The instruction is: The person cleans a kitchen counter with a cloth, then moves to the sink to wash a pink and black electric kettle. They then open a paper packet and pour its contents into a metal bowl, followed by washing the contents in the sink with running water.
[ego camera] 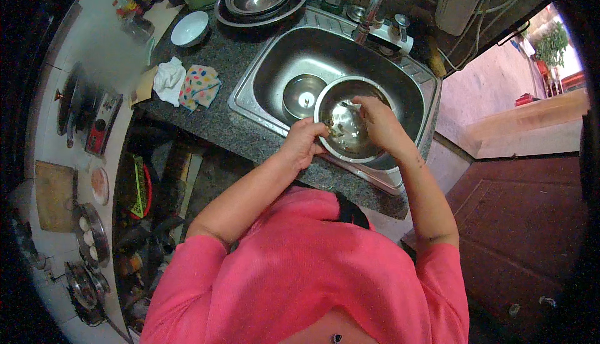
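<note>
My left hand (304, 141) grips the near left rim of a stainless steel bowl (344, 151), thumb on the rim and fingers below it. The bowl is held over the right part of a steel sink (290, 48). Shiny clear liquid, apparently water, and a few small dark and yellowish bits (333, 129) show inside. My right hand (380, 123) reaches over the bowl's right side, its fingers bent down toward the inside; whether they hold anything is not visible. To the left, a second round metal vessel (300, 90) sits on the sink floor, partly covered by the bowl.
A curved faucet (372, 8) rises behind the sink. Nested metal basins (220, 13), a white bowl (190, 29), a white cloth (168, 81) and a dotted cloth (200, 86) lie on the granite counter (225, 142). A brown door (520, 217) stands at right.
</note>
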{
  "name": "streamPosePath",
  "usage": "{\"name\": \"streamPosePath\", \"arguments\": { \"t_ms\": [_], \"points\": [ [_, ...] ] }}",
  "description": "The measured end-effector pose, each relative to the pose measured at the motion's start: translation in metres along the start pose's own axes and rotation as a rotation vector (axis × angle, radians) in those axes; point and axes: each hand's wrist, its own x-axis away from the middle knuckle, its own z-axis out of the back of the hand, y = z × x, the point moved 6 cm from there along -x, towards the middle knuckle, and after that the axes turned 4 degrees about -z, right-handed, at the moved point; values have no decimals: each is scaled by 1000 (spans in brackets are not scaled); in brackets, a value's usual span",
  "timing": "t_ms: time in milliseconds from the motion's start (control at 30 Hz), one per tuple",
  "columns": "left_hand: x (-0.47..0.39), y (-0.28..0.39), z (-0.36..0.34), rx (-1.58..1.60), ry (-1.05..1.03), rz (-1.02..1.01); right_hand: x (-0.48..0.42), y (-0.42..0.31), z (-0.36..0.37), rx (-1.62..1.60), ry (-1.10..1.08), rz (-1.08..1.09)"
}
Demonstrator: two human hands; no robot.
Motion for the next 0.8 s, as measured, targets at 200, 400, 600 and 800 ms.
{"name": "streamPosePath", "arguments": {
  "t_ms": [200,400,600,800],
  "points": [
    [4,0,-3,23,-34,24,-3,-8,-18,76,71,166],
    [-2,-8,8,6,-5,44,0,-20,-55,-77,-275,141],
    [-3,-9,9,1,-3,29,-1,-6,-46,-85,-220,-69],
    [-6,-7,10,16,21,22,-7,-10,-14,-69,-66,-185]
  ]
}}
